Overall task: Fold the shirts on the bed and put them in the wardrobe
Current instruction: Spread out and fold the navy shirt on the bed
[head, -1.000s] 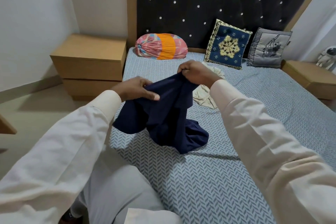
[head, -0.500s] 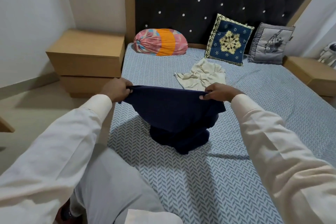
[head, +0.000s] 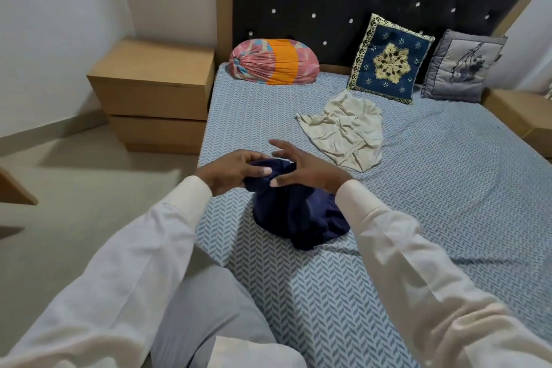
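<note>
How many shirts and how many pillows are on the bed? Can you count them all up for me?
Shirts: 2, a bunched navy blue cloth shirt and a crumpled cream cloth shirt.
Pillows: 3, a pink and orange round bolster pillow, a dark blue square embroidered cushion and a grey square cushion.
Total: 5.

A bunched navy-blue cloth shirt sags onto the bed's herringbone sheet; a crumpled cream shirt lies beyond it.
</note>
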